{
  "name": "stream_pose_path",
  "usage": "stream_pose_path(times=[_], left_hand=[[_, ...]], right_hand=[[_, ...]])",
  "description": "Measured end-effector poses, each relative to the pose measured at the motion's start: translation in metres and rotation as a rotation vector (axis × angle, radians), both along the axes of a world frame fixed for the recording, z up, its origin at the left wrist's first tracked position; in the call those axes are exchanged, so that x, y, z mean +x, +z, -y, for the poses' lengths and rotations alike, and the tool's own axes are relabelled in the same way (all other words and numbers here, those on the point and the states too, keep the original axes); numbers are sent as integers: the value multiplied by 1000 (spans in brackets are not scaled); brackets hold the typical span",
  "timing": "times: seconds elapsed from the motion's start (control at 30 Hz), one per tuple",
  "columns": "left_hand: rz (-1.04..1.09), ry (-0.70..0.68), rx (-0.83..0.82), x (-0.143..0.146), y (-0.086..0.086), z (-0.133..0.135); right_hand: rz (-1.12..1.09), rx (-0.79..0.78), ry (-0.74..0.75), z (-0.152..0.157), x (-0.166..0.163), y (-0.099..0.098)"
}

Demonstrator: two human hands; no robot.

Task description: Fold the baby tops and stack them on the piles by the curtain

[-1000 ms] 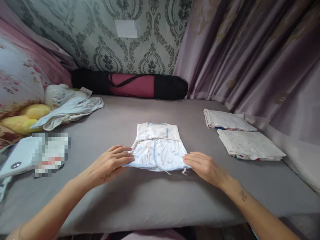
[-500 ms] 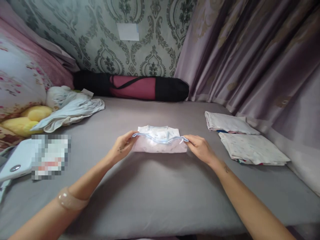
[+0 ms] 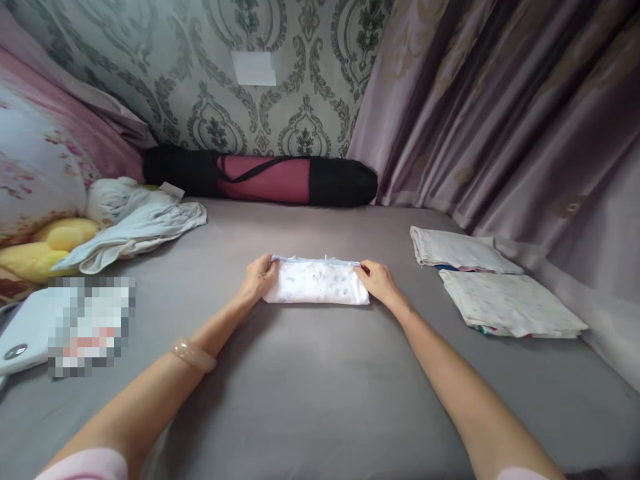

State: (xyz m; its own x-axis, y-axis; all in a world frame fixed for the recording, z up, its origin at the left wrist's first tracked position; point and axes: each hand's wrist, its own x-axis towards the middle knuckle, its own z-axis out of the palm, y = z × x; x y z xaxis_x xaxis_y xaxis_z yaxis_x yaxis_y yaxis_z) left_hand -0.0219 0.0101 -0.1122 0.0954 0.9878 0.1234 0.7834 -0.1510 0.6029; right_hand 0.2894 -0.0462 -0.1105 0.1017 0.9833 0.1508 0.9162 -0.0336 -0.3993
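A small white garment with pale blue prints and a light blue edge lies folded into a flat rectangle on the grey bed sheet. My left hand pinches its far left corner, fingers closed on the blue trim. At the far right corner my right hand grips the same trim between thumb and fingers. The cloth between the hands lies mostly flat, and its near edge rests on the sheet. What lies inside the folds is hidden.
Two folded cloth stacks, one plain and one printed, lie at right beside the curtain. A black and maroon bag lies along the wall. Crumpled clothes, a yellow plush and a white device are at left.
Both hands have carried the blue-edged top of the garment away from me, laying it over the far edge. The printed face now covers the pinkish layer, and the neckline is mostly covered.
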Motion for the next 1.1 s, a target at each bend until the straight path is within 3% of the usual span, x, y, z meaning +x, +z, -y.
stream_pose_path(times=[0.43,0.7,0.8,0.87,0.93,1.03,1.1], left_hand=[[-82,92,28,4,-7,-6],[-86,119,-81,0,3,-3],[-135,102,60,-12,7,6],[-198,34,225,-17,9,17],[-243,-122,340,-14,10,28],[-257,-424,374,6,8,44],[-277,-509,358,23,5,50]], right_hand=[[13,-72,-186,-7,-9,-1],[-16,-93,-212,-9,-6,2],[28,-108,-184,-4,-2,11],[89,-61,-203,2,-8,19],[145,28,-152,11,-24,27],[167,95,189,23,-64,31],[190,103,380,27,-89,27]])
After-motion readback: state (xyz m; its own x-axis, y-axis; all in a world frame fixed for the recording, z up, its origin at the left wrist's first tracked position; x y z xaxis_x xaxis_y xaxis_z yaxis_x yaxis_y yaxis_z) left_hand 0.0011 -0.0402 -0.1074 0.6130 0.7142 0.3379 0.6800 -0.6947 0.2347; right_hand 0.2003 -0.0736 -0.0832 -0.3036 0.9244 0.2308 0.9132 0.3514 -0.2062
